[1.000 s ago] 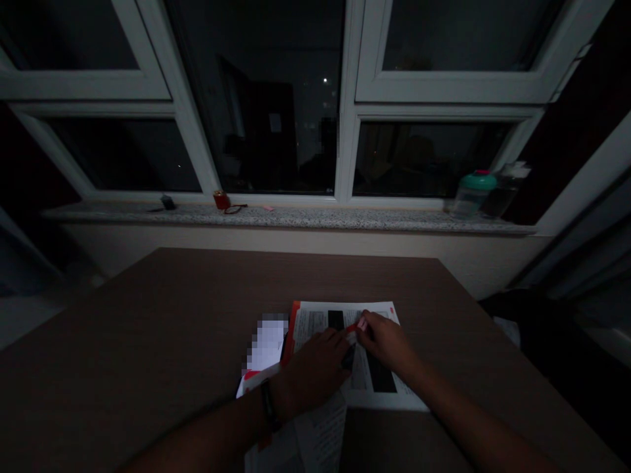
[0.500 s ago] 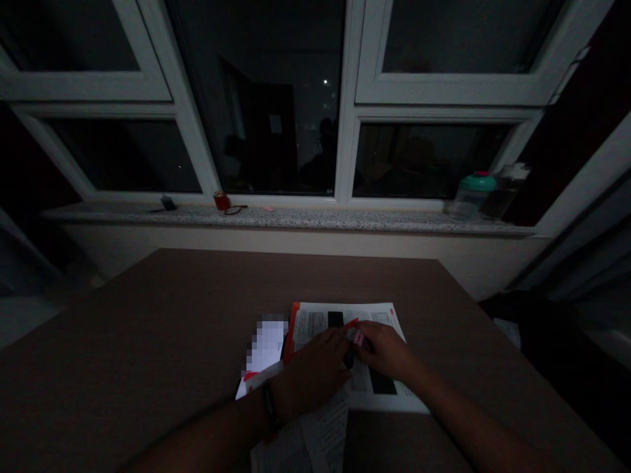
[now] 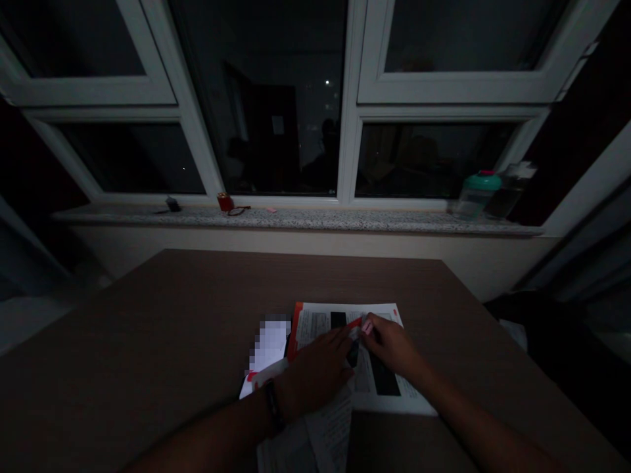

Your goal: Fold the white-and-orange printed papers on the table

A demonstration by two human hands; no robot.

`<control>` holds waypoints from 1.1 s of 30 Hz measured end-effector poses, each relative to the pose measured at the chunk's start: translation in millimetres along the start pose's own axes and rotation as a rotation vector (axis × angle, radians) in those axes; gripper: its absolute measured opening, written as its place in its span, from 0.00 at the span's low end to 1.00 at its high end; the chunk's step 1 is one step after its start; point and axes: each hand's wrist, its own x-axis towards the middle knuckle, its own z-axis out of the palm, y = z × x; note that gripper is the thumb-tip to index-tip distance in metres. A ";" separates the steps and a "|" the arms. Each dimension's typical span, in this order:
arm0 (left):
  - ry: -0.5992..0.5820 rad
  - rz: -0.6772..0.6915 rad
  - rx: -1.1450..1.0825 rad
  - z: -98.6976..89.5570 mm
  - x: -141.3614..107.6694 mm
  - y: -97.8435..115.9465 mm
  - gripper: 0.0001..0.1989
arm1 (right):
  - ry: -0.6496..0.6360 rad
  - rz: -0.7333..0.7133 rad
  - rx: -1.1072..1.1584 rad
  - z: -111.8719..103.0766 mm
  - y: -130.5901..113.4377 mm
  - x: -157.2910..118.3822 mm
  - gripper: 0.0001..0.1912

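A printed booklet (image 3: 397,314) with an orange-red left edge lies on the table under my hands. My left hand (image 3: 315,368), a dark band on its wrist, rests flat across a printed sheet (image 3: 332,427) and the booklet, fingers stretched out. My right hand (image 3: 392,343) is closed in a pinch on a small pink piece (image 3: 367,326), which looks like an eraser, though dim light hides its exact kind. Just left of it, a narrow red strip (image 3: 355,323) shows by the left fingertips. Left of the booklet is a bright, pixelated phone-like screen (image 3: 269,341).
The brown table (image 3: 221,282) reaches toward a speckled windowsill (image 3: 305,219). On the sill stand a teal-lidded bottle (image 3: 478,194), a second clear bottle (image 3: 510,190), a small red item (image 3: 225,202) and a small dark bottle (image 3: 172,204). Dark window panes rise behind.
My right hand, with the pink piece, has drawn slightly right and away from the left fingertips. The left hand stays flat on the paper. The view has shifted slightly.
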 end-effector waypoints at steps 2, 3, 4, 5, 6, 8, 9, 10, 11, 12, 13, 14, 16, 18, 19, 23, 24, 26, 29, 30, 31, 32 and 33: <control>0.011 0.006 -0.003 1.5 0.4 -1.0 0.30 | -0.062 -0.068 0.021 -1.3 -0.4 -2.7 0.03; 0.016 0.008 0.000 2.1 0.6 -1.2 0.31 | -0.087 -0.096 0.019 -1.9 -0.9 -3.8 0.02; 0.018 0.009 0.004 2.5 0.9 -1.3 0.31 | -0.103 -0.117 0.013 -2.4 -1.6 -4.6 0.01; 0.016 0.009 0.009 2.8 1.2 -1.3 0.31 | -0.117 -0.132 0.006 -2.6 -2.3 -5.0 0.01; 0.011 0.007 0.013 3.0 1.4 -1.2 0.31 | -0.125 -0.140 -0.002 -2.6 -3.0 -4.9 0.01; 0.000 -0.003 0.021 3.3 1.8 -0.9 0.30 | -0.127 -0.132 -0.016 -1.9 -3.5 -3.7 0.01; -0.001 -0.007 0.023 3.5 2.0 -0.9 0.31 | -0.121 -0.116 -0.021 -1.2 -3.3 -2.6 0.01; -0.001 -0.010 0.024 3.6 2.0 -0.8 0.31 | -0.110 -0.094 -0.024 -0.2 -2.7 -1.4 0.02; 0.001 -0.012 0.025 3.7 2.0 -0.8 0.31 | -0.092 -0.071 -0.026 0.9 -1.8 -0.1 0.02; 0.001 -0.012 0.024 3.6 2.0 -0.7 0.31 | -0.069 -0.048 -0.026 2.2 -0.6 1.3 0.02; -0.001 -0.011 0.023 3.3 1.9 -0.5 0.31 | -0.047 -0.029 -0.028 3.6 0.8 2.4 0.02; -0.005 -0.011 0.020 2.8 1.8 -0.2 0.31 | -0.023 -0.012 -0.030 4.8 2.1 3.4 0.02; -0.016 -0.009 0.018 1.3 1.4 0.5 0.29 | 0.021 0.017 -0.032 6.7 4.2 4.8 0.01; -0.016 0.001 0.023 -0.4 0.9 1.1 0.27 | 0.051 0.042 -0.027 6.8 4.9 5.1 0.02; -0.014 0.009 0.030 -1.2 0.7 1.1 0.27 | 0.061 0.052 -0.021 6.1 4.6 5.0 0.02; 0.010 0.020 0.063 -2.7 0.8 0.5 0.30 | 0.055 0.035 0.027 1.4 0.7 2.2 0.03; 0.016 0.011 0.071 -2.8 1.1 0.3 0.31 | 0.042 0.008 0.029 0.3 -0.4 1.1 0.03; 0.020 -0.012 0.086 -2.5 1.8 0.1 0.29 | -0.003 -0.062 0.009 -1.0 -1.8 -0.9 0.03; 0.007 -0.026 0.103 -1.3 2.7 -0.4 0.24 | -0.071 -0.159 -0.029 -1.1 -2.0 -2.7 0.04; 0.009 -0.024 0.106 -0.7 2.8 -0.8 0.24 | -0.083 -0.175 -0.037 -0.7 -1.7 -2.7 0.04; 0.014 -0.023 0.107 -0.1 2.9 -1.3 0.24 | -0.088 -0.180 -0.047 -0.1 -1.2 -2.4 0.03; 0.019 -0.021 0.109 0.5 2.9 -1.8 0.24 | -0.085 -0.173 -0.057 0.6 -0.6 -1.8 0.03; 0.022 -0.020 0.112 1.0 2.9 -2.3 0.24 | -0.080 -0.158 -0.068 1.4 -0.1 -0.9 0.02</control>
